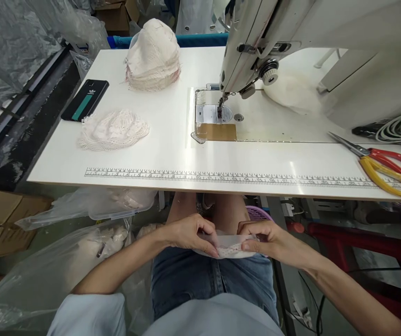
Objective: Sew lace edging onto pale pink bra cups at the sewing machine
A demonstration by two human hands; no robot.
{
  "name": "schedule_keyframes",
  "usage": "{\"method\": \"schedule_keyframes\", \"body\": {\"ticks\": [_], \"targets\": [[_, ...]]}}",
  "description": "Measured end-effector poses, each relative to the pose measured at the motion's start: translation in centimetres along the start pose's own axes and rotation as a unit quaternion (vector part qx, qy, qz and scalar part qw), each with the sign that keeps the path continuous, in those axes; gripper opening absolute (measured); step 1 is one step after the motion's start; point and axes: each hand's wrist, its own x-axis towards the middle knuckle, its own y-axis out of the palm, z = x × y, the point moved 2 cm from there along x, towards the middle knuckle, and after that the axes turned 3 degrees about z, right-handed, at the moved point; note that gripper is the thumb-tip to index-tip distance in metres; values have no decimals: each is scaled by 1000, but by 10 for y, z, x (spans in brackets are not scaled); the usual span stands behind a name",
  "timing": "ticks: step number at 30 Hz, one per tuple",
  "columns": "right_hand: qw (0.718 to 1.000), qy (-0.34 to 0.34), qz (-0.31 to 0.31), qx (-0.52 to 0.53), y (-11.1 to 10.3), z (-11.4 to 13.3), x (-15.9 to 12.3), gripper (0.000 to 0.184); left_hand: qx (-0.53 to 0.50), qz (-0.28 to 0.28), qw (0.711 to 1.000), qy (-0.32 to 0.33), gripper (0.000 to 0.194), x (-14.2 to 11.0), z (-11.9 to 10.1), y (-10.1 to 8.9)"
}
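Over my lap, a small piece of white lace-edged fabric (233,248) is stretched between both hands. My left hand (200,237) pinches its left end between thumb and fingers. At the other end my right hand (261,237) grips the fabric the same way. Both hands are below the front edge of the sewing table. Lying on the table, a white lace piece (114,130) sits at the left, and behind it rises a stack of white fabric cups (154,56) with frayed pinkish edges.
A sewing machine (252,51) stands at the right of the table, its needle over the metal plate. Scissors (385,168) with red and yellow handles lie at the right front edge. A black phone (86,100) rests at the left. Plastic bags (81,261) and cardboard boxes (6,224) are lower left.
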Motion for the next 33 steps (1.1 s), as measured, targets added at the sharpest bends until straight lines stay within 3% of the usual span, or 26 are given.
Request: {"method": "schedule_keyframes", "body": {"ticks": [7,13,19,23,29,33], "targets": [[1000,0,12,11,6,8,7,32,49,14,998,-26,26,5,-6,0],[1000,-16,8,-12,6,10,5,30,58,-21,998,6,21,13,-11,4],[998,-39,-8,-38,8,6,10,30,98,-33,994,-24,31,14,-9,4],[997,-35,-28,-60,4,3,7,29,80,-57,995,-28,29,17,-11,6],[1000,-29,2,-2,-3,-7,-5,24,56,-67,994,-59,24,15,-9,3],[999,-27,-24,-4,-4,-7,-6,25,63,-75,993,-63,23,13,-6,1]]}}
